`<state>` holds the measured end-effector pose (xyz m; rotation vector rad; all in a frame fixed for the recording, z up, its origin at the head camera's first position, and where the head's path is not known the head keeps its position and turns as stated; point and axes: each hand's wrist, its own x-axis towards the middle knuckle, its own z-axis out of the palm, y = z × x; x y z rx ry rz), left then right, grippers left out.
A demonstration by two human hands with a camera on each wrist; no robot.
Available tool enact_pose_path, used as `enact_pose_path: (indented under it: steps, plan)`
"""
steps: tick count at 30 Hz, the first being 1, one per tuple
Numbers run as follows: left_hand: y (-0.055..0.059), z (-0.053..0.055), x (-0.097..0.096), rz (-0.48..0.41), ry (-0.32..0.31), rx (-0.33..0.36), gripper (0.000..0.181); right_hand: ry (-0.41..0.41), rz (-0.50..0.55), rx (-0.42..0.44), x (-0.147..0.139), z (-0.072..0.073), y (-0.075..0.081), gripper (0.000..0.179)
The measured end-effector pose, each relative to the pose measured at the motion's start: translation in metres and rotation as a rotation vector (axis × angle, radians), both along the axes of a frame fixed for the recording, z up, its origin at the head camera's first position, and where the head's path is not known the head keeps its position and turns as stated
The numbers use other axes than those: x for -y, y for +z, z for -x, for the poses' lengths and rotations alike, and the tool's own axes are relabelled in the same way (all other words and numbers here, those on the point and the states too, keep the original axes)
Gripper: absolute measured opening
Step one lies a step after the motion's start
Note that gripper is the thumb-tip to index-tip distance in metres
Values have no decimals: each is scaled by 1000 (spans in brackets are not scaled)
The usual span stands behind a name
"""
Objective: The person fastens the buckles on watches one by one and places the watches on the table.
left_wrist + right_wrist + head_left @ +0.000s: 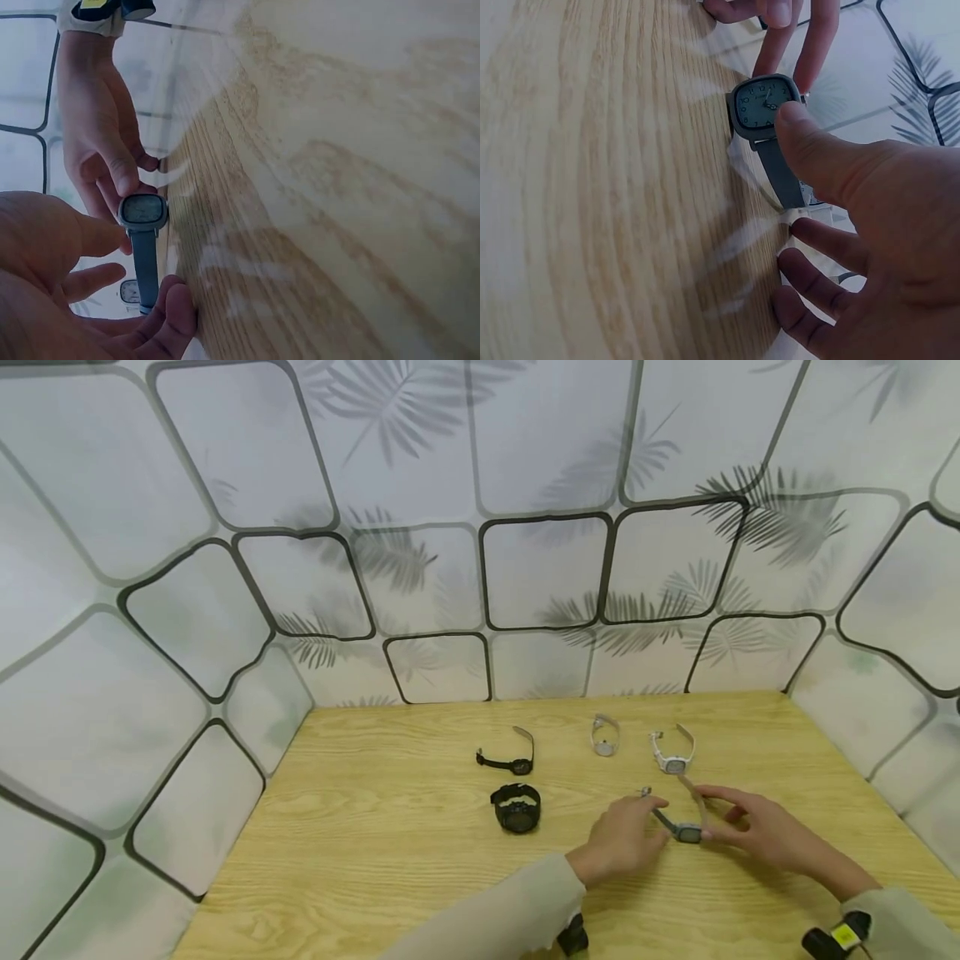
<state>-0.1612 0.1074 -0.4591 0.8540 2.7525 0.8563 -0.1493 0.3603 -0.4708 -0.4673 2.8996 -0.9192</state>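
Observation:
A grey wristwatch (688,833) with a squarish case stands on the table, its strap ends bent away toward the wall. My right hand (772,831) grips it from the right. In the right wrist view, the thumb (799,127) presses the edge of the dial and the forefinger is by the strap. My left hand (624,837) holds the buckle-side strap (146,270) from the left, with fingers curled about its end. Just beyond stands a white watch (675,765) with a squarish case.
Farther back is another pale watch (604,747) with a round dial. Left of the hands lie a slim black watch (521,767) and a chunky black watch (519,818). The wooden table (360,827) meets patterned cloth walls (540,668) at the back and sides.

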Motion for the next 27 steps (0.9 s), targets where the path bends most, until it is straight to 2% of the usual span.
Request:
enact_pose_path:
  steps: [4,8,18,27]
  plan:
    - [-2,7,-2,55,-70,-49,37,18,-43,-5,-2,1,0,68]
    - [-2,14,-4,72,-99,-40,38,38,-47,-14,-2,2,-1,67]
    - [-5,22,-14,74,-37,-18,25,56,-7,-78,-2,1,-6,63]
    - [-10,24,-16,56,4,-9,15,5,-11,-74,0,0,-8,64]
